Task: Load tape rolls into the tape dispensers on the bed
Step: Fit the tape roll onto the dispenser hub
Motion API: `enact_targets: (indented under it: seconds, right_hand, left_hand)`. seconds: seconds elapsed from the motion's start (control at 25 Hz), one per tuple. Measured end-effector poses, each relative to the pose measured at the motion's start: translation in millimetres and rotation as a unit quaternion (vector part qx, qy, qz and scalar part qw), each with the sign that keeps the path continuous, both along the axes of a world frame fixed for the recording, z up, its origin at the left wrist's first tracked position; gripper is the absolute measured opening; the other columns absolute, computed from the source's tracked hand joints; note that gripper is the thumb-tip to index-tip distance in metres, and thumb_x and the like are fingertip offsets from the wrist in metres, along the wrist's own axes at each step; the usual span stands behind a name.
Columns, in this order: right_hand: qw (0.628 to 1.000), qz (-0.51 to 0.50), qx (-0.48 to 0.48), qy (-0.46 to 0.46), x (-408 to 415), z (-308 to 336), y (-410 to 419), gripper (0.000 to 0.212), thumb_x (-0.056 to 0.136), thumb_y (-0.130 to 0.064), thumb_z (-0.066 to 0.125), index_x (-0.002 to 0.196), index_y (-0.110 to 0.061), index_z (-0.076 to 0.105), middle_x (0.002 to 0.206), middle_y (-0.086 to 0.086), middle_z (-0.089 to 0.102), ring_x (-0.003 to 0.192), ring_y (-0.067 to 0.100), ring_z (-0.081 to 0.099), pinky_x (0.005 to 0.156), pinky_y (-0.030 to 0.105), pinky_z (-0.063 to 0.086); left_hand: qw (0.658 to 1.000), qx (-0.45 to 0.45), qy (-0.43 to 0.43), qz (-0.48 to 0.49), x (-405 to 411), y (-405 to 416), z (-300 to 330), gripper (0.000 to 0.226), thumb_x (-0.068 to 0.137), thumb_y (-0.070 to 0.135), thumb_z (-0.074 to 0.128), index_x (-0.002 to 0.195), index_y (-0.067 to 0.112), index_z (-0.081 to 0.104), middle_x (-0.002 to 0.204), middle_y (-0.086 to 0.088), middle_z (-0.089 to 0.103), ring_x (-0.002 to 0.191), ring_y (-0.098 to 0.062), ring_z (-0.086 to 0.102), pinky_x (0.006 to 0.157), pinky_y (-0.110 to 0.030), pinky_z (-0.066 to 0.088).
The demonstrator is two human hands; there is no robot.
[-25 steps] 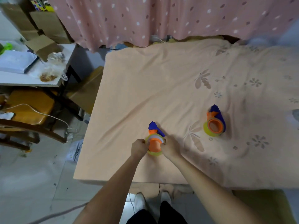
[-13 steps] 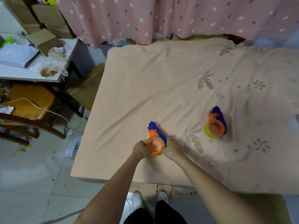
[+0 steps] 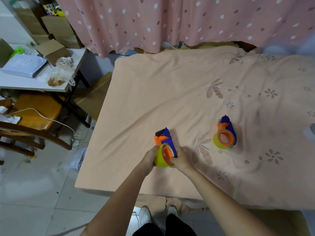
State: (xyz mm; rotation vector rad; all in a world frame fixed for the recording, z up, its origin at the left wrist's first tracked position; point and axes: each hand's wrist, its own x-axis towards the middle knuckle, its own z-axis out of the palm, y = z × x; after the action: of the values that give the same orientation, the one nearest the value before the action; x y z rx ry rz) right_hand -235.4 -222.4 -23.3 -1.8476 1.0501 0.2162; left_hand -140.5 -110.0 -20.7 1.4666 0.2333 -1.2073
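1. The near tape dispenser (image 3: 164, 142), orange and blue, sits close to the bed's front edge with a yellow tape roll (image 3: 160, 159) on its orange hub; its blue nose points toward 12 o'clock.
2. The left hand (image 3: 149, 159) wraps round the yellow roll from the 9 o'clock side, fingers curled against it.
3. The right hand (image 3: 182, 159) grips the same dispenser from the 3 o'clock side, fingertips at the rim of the orange hub, so both hands are clamped on the one unit.
4. At about 2 o'clock from the hands, well apart, a second tape dispenser (image 3: 225, 133) lies on the bed with a yellow roll already round its orange core.
5. The bed (image 3: 170, 92) wears a peach sheet printed with flowers.
6. At 12 o'clock hangs a pink spotted curtain (image 3: 170, 19).
7. At 10 o'clock stands a desk (image 3: 25, 82) bearing a cardboard box (image 3: 52, 50), with a wooden chair (image 3: 34, 116) beneath it.
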Motion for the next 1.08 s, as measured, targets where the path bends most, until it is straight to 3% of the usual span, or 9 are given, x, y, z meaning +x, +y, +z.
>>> enact_targets:
  seconds: [0.12,0.2,0.32,0.4,0.48,0.64,0.76,0.96,1.08]
  right_hand:
    - [0.99,-0.077,0.106,-0.054,11,22,2,0.03,0.08,-0.012,0.064,0.107,-0.009,0.051,0.109,0.012,0.061,0.094,0.031,0.063,0.072,0.046,0.061]
    - [0.967,-0.136,0.201,-0.074,16,40,-4,0.025,0.085,-0.017,0.058,0.109,-0.014,0.053,0.117,0.011,0.06,0.1,0.031,0.064,0.08,0.048,0.06]
    - [0.915,-0.2,0.332,-0.111,19,75,-10,0.024,0.09,-0.039,0.053,0.107,-0.023,0.061,0.102,0.003,0.068,0.092,0.024,0.067,0.091,0.047,0.055]
    - [0.919,-0.183,0.325,-0.128,22,86,-10,0.034,0.088,-0.05,0.056,0.109,-0.024,0.064,0.091,0.001,0.069,0.091,0.021,0.067,0.092,0.045,0.055]
    - [0.93,-0.154,0.301,-0.142,26,95,-8,0.036,0.088,-0.045,0.057,0.114,-0.021,0.064,0.087,0.002,0.067,0.088,0.02,0.066,0.09,0.043,0.055]
    - [0.942,-0.134,0.282,-0.128,32,99,-7,0.024,0.088,-0.043,0.053,0.1,-0.026,0.064,0.092,0.006,0.068,0.088,0.022,0.065,0.093,0.041,0.053]
    - [0.93,-0.143,0.31,-0.135,35,97,-4,0.038,0.076,-0.047,0.056,0.104,-0.024,0.068,0.105,0.013,0.07,0.097,0.027,0.066,0.099,0.048,0.052]
    - [0.916,-0.159,0.339,-0.147,42,95,1,0.057,0.065,-0.052,0.065,0.113,-0.023,0.067,0.11,0.013,0.067,0.109,0.029,0.065,0.097,0.05,0.053]
    - [0.907,-0.18,0.351,-0.148,44,96,-2,0.053,0.072,-0.057,0.062,0.115,-0.025,0.067,0.109,0.013,0.066,0.108,0.03,0.066,0.096,0.05,0.053]
  left_hand:
    - [0.988,-0.142,0.062,0.012,8,-5,29,0.038,0.1,0.036,0.04,0.1,0.006,0.064,0.088,-0.008,0.068,0.081,-0.021,0.064,0.075,-0.034,0.057]
    - [0.984,-0.167,0.053,-0.014,16,-8,50,0.033,0.099,0.029,0.042,0.1,0.004,0.064,0.084,-0.005,0.07,0.076,-0.019,0.065,0.073,-0.032,0.058]
    - [0.983,-0.176,-0.012,-0.051,23,-8,71,0.029,0.096,0.018,0.049,0.113,0.0,0.063,0.09,-0.007,0.073,0.08,-0.019,0.069,0.075,-0.031,0.057]
    - [0.977,-0.196,-0.035,-0.076,22,-9,77,0.035,0.092,0.014,0.055,0.121,-0.005,0.059,0.104,-0.015,0.07,0.093,-0.028,0.067,0.084,-0.036,0.056]
    - [0.972,-0.211,-0.052,-0.092,21,-10,80,0.045,0.086,0.01,0.061,0.128,-0.005,0.054,0.113,-0.021,0.065,0.102,-0.033,0.063,0.089,-0.039,0.053]
    - [0.966,-0.222,-0.083,-0.105,18,-8,86,0.052,0.077,0.002,0.063,0.128,-0.001,0.053,0.108,-0.017,0.067,0.095,-0.03,0.067,0.086,-0.037,0.054]
    - [0.963,-0.224,-0.099,-0.11,17,-5,91,0.048,0.072,-0.001,0.063,0.119,0.006,0.055,0.097,-0.012,0.069,0.087,-0.024,0.069,0.081,-0.035,0.056]
    - [0.972,-0.213,-0.081,-0.055,21,-7,97,0.03,0.095,0.026,0.055,0.117,0.006,0.058,0.104,-0.013,0.068,0.09,-0.024,0.068,0.084,-0.037,0.053]
    - [0.971,-0.225,-0.061,-0.05,25,-5,100,0.032,0.098,0.017,0.048,0.124,-0.001,0.055,0.106,-0.017,0.068,0.085,-0.024,0.071,0.076,-0.033,0.058]
